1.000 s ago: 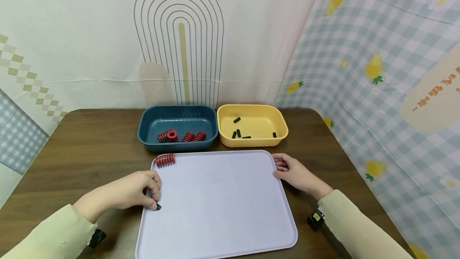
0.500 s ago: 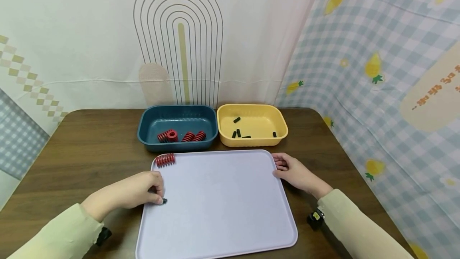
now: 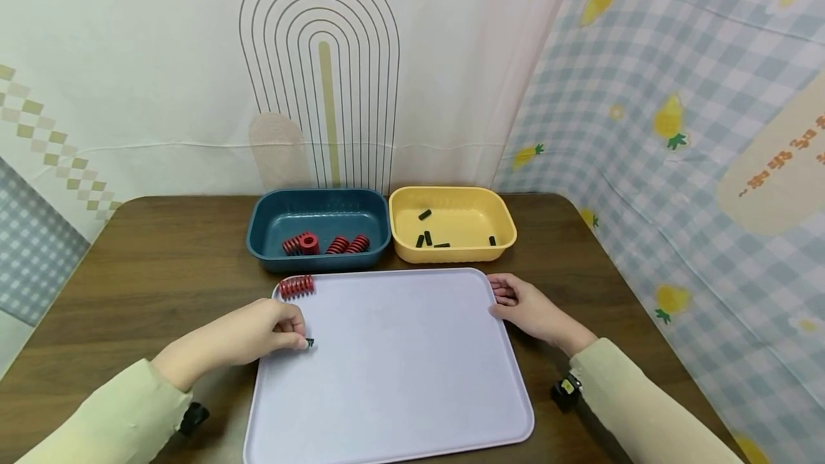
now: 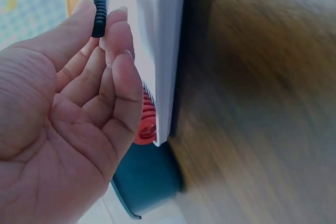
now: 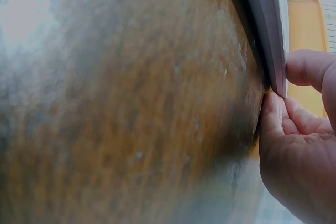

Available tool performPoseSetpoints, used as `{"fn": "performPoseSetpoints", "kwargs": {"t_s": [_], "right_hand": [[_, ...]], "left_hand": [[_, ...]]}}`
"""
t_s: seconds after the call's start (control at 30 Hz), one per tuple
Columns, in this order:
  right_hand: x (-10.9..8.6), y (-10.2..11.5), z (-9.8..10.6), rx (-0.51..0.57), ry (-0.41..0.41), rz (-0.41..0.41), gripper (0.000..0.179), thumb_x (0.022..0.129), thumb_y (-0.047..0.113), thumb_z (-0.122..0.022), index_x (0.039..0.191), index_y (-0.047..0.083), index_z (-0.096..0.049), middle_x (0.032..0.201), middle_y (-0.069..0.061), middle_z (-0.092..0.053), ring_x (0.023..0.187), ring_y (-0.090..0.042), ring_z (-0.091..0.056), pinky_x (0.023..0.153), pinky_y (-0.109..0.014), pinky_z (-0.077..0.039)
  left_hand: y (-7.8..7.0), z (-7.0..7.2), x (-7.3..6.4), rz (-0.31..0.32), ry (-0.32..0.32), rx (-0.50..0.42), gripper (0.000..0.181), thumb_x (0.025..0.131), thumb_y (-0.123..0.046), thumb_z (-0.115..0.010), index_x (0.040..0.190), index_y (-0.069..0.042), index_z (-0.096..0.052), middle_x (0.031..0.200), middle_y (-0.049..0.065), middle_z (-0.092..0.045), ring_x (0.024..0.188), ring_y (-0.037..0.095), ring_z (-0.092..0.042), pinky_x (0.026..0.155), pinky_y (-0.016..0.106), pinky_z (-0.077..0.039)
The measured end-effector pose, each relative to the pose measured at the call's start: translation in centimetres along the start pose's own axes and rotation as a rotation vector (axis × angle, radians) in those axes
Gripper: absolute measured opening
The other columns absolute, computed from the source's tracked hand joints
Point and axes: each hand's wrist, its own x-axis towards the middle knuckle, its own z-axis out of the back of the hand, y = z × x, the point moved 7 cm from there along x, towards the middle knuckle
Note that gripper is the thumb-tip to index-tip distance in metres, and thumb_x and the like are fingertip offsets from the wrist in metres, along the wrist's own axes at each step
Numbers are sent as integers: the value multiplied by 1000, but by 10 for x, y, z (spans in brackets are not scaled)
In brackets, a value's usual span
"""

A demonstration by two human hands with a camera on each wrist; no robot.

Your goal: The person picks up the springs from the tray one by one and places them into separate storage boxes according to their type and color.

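My left hand (image 3: 258, 334) pinches a small black spring (image 4: 99, 18) between thumb and fingertips, over the left part of the pale lilac tray (image 3: 399, 371). Its coils show clearly in the left wrist view. At the tray's far right corner, my right hand (image 3: 530, 312) grips the rim, thumb on the upper side and fingers on the outer side, as the right wrist view also shows. A larger red spring (image 3: 296, 286) lies on its side in the tray's far left corner, beyond my left hand.
Behind the tray stand two bins side by side. The dark blue bin (image 3: 254, 245) holds several red springs, and the yellow bin (image 3: 451, 256) holds several small black springs. Brown tabletop (image 3: 155, 263) surrounds them, with a patterned cloth (image 3: 451, 77) hanging behind.
My left hand has moved right and slightly away from me, carrying the black spring from the tray's left edge further over the tray. The right hand has stayed in place.
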Motion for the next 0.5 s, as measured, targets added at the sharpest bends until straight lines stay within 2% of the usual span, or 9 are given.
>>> {"fn": "performPoseSetpoints", "kwargs": {"t_s": [0.13, 0.3, 0.5], "right_hand": [[0, 0, 0, -4, -2, 3, 54, 92, 12, -67, 140, 8, -44, 136, -10, -50, 123, -25, -48, 102, -45, -39], [-1, 0, 1, 1, -3, 6, 53, 92, 11, -66, 140, 8, -44, 135, -10, -50, 122, -25, -48, 101, -45, -40], [-1, 2, 0, 8, 4, 4, 54, 92, 11, -66, 141, 7, -44, 136, -10, -50, 123, -25, -48, 102, -44, -40]], "left_hand": [[-2, 3, 6, -3, -41, -1, 11, 87, -30, -73, 86, -21, -65, 74, -13, -60, 67, 5, -53, 62, 25, -47], [-11, 13, 15, -61, -149, -5, 7, 88, -23, -72, 91, -18, -68, 81, -13, -62, 75, 6, -57, 70, 26, -49], [-16, 20, 23, -20, -225, -70, 8, 89, -25, -72, 95, -21, -69, 86, -11, -65, 80, 10, -59, 72, 26, -51]]}}
